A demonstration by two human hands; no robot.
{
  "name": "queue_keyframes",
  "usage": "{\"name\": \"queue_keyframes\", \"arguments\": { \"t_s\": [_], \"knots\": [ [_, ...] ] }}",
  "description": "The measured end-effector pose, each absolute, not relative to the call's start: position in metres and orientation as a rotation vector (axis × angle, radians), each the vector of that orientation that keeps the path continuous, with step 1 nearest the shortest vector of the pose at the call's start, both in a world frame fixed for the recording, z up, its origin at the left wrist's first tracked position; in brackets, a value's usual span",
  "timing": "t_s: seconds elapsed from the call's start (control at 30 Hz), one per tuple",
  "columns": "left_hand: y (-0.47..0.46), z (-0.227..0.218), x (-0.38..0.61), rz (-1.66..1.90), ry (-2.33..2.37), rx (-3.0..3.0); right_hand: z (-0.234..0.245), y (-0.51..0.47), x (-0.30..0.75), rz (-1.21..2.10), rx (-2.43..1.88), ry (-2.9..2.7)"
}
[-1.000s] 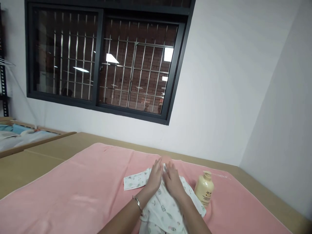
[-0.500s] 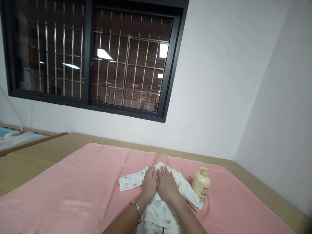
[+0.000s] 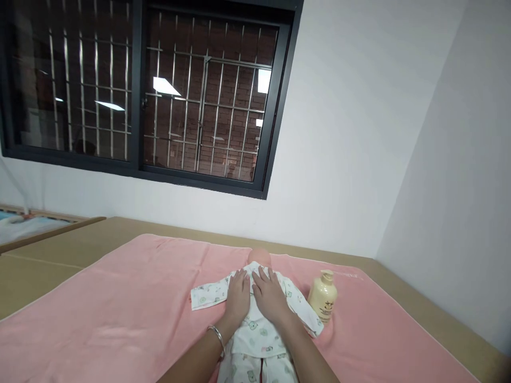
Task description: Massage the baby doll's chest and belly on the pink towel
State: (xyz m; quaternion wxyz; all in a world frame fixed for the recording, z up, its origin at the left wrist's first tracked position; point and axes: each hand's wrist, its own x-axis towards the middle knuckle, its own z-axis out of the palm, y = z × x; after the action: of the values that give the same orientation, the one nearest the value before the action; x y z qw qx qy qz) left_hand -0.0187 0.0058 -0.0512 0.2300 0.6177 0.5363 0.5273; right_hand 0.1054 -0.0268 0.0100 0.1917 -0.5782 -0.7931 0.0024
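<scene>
A baby doll (image 3: 259, 332) in a white printed top and trousers lies on a pink blanket (image 3: 131, 308), its head away from me and its sleeves spread out. My left hand (image 3: 238, 295) rests flat on the upper part of the doll's top, fingers stretched forward. Beside it, with a narrow gap between, my right hand (image 3: 269, 295) lies flat on the top too, its fingers slightly spread. Neither hand grips anything. A pale yellow pump bottle (image 3: 322, 297) stands upright on the blanket, just right of the doll's right-hand sleeve.
The blanket covers a tan padded surface (image 3: 131, 226) that meets a white wall (image 3: 339, 133). A dark-framed window (image 3: 203, 101) with metal bars is above. At the far left, a wooden-edged bed or tub (image 3: 35, 229) holds blue and white things.
My hands have moved a little apart on the doll's upper body, and the fingers of the right one are more spread. The view has shifted slightly to the right.
</scene>
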Motion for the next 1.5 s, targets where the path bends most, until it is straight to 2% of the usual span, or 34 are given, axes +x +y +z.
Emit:
{"name": "queue_keyframes", "arguments": {
  "t_s": [0.13,0.27,0.37,0.6,0.77,0.93,1.17,1.37,1.5],
  "knots": [
    [0.003,-0.049,-0.019,1.444,1.484,1.705,0.018,-0.021,0.123,0.095,-1.678,-2.127],
    [0.000,-0.041,-0.018,1.423,1.495,1.702,0.019,-0.030,0.107,-0.040,-2.061,-1.870],
    [-0.002,-0.034,-0.019,1.386,1.547,1.705,0.020,-0.039,0.090,-0.126,-2.171,-1.843],
    [-0.004,-0.030,-0.014,1.232,1.507,2.056,0.017,-0.024,0.116,0.041,-1.565,-2.151],
    [-0.004,-0.033,-0.011,1.097,1.644,2.096,0.007,-0.021,0.118,-0.076,-1.801,-1.942],
    [-0.001,-0.036,-0.015,1.109,1.610,2.065,0.009,-0.033,0.107,-0.165,-1.934,-1.908],
    [0.003,-0.040,-0.018,1.168,1.598,2.080,0.000,-0.028,0.114,-0.178,-1.842,-1.921],
    [0.008,-0.037,-0.021,1.058,1.516,2.140,-0.009,-0.012,0.126,0.010,-1.678,-2.090],
    [0.001,-0.032,-0.020,1.067,1.472,2.187,-0.003,-0.015,0.124,-0.003,-1.679,-2.103]
  ]
}}
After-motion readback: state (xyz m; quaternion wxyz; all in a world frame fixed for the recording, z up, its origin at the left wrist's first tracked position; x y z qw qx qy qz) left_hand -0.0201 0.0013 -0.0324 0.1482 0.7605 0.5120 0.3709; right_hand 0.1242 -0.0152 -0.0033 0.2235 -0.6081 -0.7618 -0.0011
